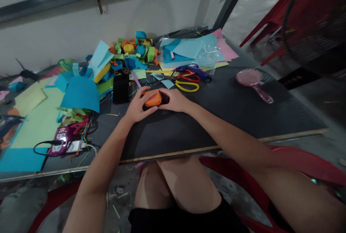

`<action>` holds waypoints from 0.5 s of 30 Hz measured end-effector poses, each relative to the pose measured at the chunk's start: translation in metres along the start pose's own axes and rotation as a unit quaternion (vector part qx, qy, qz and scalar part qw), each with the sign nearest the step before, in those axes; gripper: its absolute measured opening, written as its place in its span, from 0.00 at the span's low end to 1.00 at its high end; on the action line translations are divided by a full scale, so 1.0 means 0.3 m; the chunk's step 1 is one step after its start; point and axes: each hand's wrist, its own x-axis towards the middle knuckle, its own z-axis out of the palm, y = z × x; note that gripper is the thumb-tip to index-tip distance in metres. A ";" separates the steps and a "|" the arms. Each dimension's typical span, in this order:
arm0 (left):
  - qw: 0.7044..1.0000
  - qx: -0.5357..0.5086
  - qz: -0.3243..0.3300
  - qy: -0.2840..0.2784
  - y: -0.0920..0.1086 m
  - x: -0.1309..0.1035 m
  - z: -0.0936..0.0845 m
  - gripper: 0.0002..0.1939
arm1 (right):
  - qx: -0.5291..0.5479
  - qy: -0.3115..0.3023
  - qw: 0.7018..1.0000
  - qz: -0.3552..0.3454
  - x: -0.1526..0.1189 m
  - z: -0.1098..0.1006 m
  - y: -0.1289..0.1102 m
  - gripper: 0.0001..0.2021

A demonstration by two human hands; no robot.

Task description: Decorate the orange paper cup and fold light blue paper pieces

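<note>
Between my two hands, low over the dark table, is a small orange folded paper piece [153, 99]. My left hand [137, 106] curls around its left side, with the thumb below and the fingers above. At its right side, the fingertips of my right hand [174, 100] touch or nearly touch the orange paper, and a dark gap shows between thumb and fingers. A black phone [120, 89] lies just left of my left hand. Yellow-handled scissors [187, 86] and a blue glue gun [193, 70] rest beyond my right hand.
Folded paper pieces in several colours [132, 51] are heaped by the wall. Paper sheets [197, 47] lie at the back right. A pink hairbrush [252, 79] rests at the right. At the left are a purple power strip [62, 139], a cable and more sheets [38, 124].
</note>
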 end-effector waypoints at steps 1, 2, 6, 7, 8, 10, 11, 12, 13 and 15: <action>1.000 -0.006 -0.006 0.022 0.001 -0.002 -0.003 0.32 | 0.028 0.004 1.000 0.004 0.001 0.000 0.001 0.30; 0.999 -0.014 -0.017 0.050 -0.001 -0.004 -0.006 0.33 | 0.063 0.012 0.998 0.007 0.003 0.001 0.001 0.30; 0.982 -0.043 -0.110 0.147 -0.022 -0.015 -0.011 0.32 | 0.175 0.039 0.984 0.013 0.009 -0.001 -0.002 0.34; 0.976 -0.039 -0.142 0.162 -0.029 -0.017 -0.010 0.30 | 0.174 0.033 0.984 0.016 0.011 -0.003 -0.005 0.34; 0.971 -0.035 -0.167 0.170 -0.034 -0.018 -0.009 0.30 | 0.162 0.020 0.986 0.017 0.016 -0.006 -0.009 0.34; 0.963 -0.044 -0.199 0.176 -0.041 -0.018 -0.004 0.30 | 0.112 -0.007 0.994 0.017 0.034 -0.017 -0.017 0.32; 0.960 -0.056 -0.208 0.180 -0.042 -0.016 -0.003 0.31 | 0.082 -0.016 0.996 0.014 0.049 -0.024 -0.020 0.31; 0.956 -0.069 -0.216 0.188 -0.042 -0.013 -0.001 0.31 | 0.054 -0.016 0.998 0.012 0.070 -0.031 -0.022 0.30; 0.950 -0.080 -0.224 0.201 -0.042 -0.009 0.001 0.31 | 0.030 -0.013 0.999 0.008 0.098 -0.039 -0.023 0.30; 0.938 -0.098 -0.239 0.233 -0.039 -0.002 0.005 0.30 | 0.040 0.008 0.999 0.011 0.174 -0.050 -0.022 0.30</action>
